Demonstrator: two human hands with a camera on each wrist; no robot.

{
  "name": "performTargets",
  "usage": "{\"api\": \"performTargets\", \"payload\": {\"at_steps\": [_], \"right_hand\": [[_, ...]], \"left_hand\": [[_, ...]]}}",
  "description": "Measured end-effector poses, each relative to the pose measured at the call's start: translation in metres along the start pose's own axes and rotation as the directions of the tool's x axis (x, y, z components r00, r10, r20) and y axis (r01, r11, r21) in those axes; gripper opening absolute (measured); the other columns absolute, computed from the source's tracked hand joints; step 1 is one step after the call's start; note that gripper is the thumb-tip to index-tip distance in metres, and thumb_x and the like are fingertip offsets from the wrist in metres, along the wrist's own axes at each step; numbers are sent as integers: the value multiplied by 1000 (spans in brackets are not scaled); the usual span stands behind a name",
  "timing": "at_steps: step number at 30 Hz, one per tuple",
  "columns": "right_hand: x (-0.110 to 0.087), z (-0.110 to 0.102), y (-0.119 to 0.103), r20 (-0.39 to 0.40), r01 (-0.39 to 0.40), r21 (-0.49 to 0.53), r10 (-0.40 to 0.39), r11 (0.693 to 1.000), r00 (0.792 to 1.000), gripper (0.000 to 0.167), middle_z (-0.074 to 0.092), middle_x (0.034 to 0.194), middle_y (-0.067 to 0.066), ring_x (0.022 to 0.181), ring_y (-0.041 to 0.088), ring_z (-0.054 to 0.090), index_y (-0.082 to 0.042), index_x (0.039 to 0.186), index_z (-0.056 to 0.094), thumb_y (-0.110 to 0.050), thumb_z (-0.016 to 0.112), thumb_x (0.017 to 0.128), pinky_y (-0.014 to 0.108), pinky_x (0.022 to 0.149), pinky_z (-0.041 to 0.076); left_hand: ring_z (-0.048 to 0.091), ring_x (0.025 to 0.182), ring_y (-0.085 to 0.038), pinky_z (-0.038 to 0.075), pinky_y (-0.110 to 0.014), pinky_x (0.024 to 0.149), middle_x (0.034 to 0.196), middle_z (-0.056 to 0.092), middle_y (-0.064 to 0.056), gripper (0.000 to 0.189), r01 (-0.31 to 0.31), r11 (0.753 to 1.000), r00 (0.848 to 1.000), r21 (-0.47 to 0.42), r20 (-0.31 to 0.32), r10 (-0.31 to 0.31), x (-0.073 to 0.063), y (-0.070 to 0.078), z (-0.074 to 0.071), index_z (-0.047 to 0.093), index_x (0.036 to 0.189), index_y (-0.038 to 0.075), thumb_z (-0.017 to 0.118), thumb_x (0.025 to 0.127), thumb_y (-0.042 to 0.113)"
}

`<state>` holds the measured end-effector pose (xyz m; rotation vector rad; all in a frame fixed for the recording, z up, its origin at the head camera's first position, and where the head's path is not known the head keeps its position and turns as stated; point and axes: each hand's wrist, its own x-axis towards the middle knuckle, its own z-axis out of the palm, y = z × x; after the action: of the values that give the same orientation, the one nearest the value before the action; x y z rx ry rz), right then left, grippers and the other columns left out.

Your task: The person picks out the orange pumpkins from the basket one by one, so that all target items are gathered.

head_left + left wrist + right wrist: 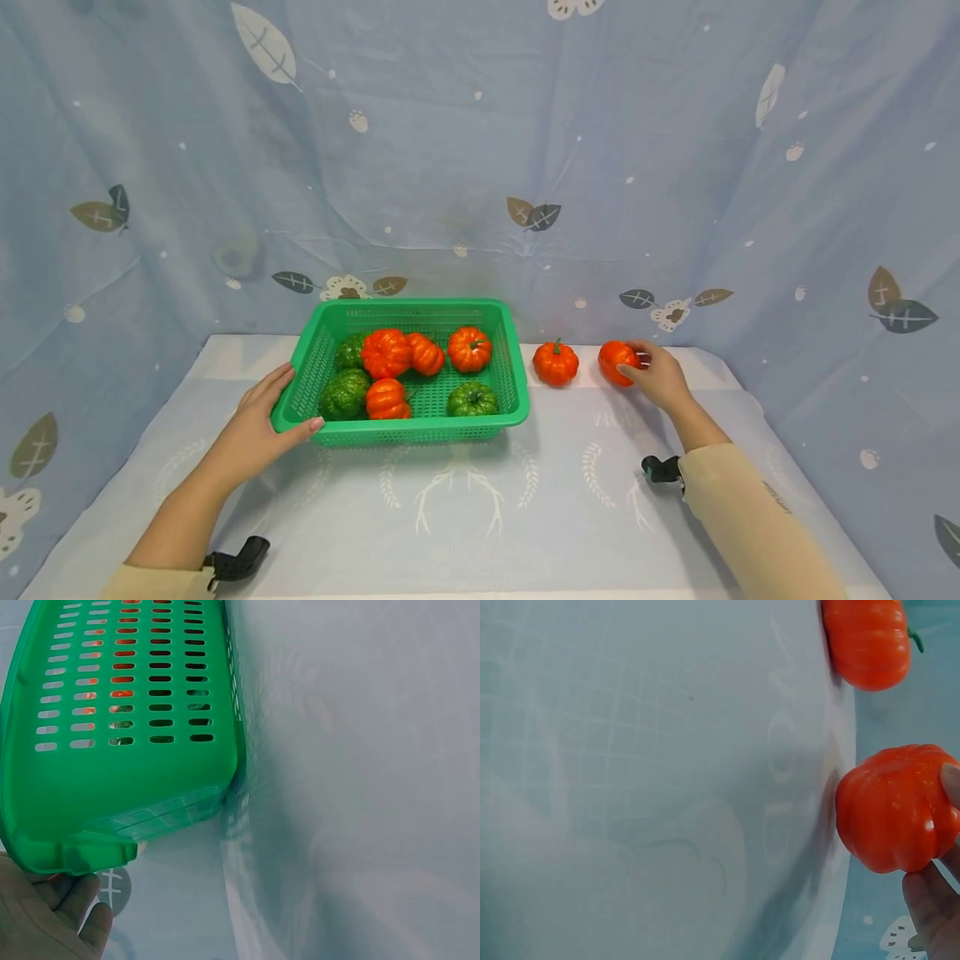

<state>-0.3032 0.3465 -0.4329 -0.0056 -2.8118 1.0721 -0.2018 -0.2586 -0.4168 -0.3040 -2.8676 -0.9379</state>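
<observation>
My left hand (253,425) holds the front left corner of a green plastic basket (405,427), its thumb on the front rim and its fingers along the left side. In the left wrist view, fingers (75,904) lie under the rim of the basket (135,769). Over at the right, my right hand (660,377) grips a small orange-red pumpkin (617,363) between thumb and fingers. That ribbed pumpkin (892,810) also shows in the right wrist view; whether it touches the table I cannot tell. A second orange-red pumpkin (556,364) with a green stem stands between it and the basket.
Inside the basket lie several orange-red pumpkins (469,349), a green pumpkin (472,399) and mottled dark-green round ones (345,395). A pale patterned cloth covers the table (480,517). Behind and at both sides hangs a blue leaf-print curtain (450,167).
</observation>
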Motion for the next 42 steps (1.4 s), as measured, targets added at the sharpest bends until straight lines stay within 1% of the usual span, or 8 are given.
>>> {"api": "performTargets", "payload": {"at_steps": [7, 16, 20, 24, 28, 33, 39, 42], "right_hand": [[3, 5, -6, 4, 1, -19, -1, 1000, 1000, 54, 50, 140, 29, 124, 47, 50, 6, 141, 50, -10, 70, 94, 57, 105, 43], [-1, 11, -10, -41, 65, -15, -66, 998, 997, 36, 57, 133, 27, 124, 45, 52, 2, 130, 63, -15, 64, 99, 57, 104, 44], [-1, 13, -9, -49, 62, 2, -62, 998, 997, 33, 59, 131, 27, 123, 45, 52, 2, 127, 65, -13, 66, 98, 56, 104, 44], [-1, 14, -11, -35, 17, 38, -16, 999, 999, 40, 55, 135, 28, 125, 46, 50, 2, 131, 62, -13, 70, 95, 56, 104, 44], [-1, 15, -10, -15, -25, 71, 26, 997, 1000, 59, 48, 140, 28, 128, 46, 47, 2, 141, 51, -14, 76, 90, 56, 107, 41], [-2, 15, -9, 51, -110, 109, 105, 988, 993, 80, 40, 148, 29, 133, 47, 40, 1, 152, 35, -20, 78, 89, 56, 110, 37], [0, 16, -6, 139, -165, 98, 150, 981, 979, 90, 34, 151, 32, 135, 48, 37, 5, 155, 23, -22, 77, 89, 57, 113, 33], [-1, 17, -3, 178, -194, 78, 177, 978, 968, 90, 32, 152, 33, 135, 48, 37, 8, 154, 24, -25, 77, 89, 58, 113, 32]], "left_hand": [[17, 143, -54, 28, -79, 98, 165, 13, -21, 99, -3, 1000, 1000, -1, -2, 3, 0, 0, -1, 18, 158, -4, 71, 91, 47], [16, 143, -54, 27, -79, 98, 164, 13, -22, 100, -3, 1000, 1000, -1, 0, 3, 1, -1, -2, 17, 158, -4, 71, 91, 48], [16, 143, -55, 28, -79, 98, 164, 13, -22, 100, -4, 1000, 1000, -2, 0, 4, 0, -1, -1, 18, 158, -4, 71, 91, 47], [17, 143, -55, 28, -79, 98, 164, 14, -22, 99, -2, 1000, 1000, 2, 0, 2, -1, -1, -1, 18, 158, -4, 72, 91, 47], [17, 143, -54, 28, -79, 99, 165, 13, -21, 100, 2, 1000, 1000, 5, 4, -2, 0, -1, -1, 18, 158, -4, 72, 91, 47], [16, 144, -54, 27, -79, 99, 165, 12, -21, 100, 5, 1000, 1000, 3, 10, -5, 0, 0, -1, 17, 158, -3, 71, 91, 48], [16, 144, -54, 27, -79, 99, 165, 12, -21, 100, 7, 1000, 1000, 2, 12, -7, -1, 1, -1, 17, 158, -3, 71, 91, 47], [16, 144, -54, 28, -79, 99, 165, 12, -21, 100, 8, 1000, 1000, 3, 14, -8, 0, 1, -1, 17, 158, -3, 71, 91, 47]]}}
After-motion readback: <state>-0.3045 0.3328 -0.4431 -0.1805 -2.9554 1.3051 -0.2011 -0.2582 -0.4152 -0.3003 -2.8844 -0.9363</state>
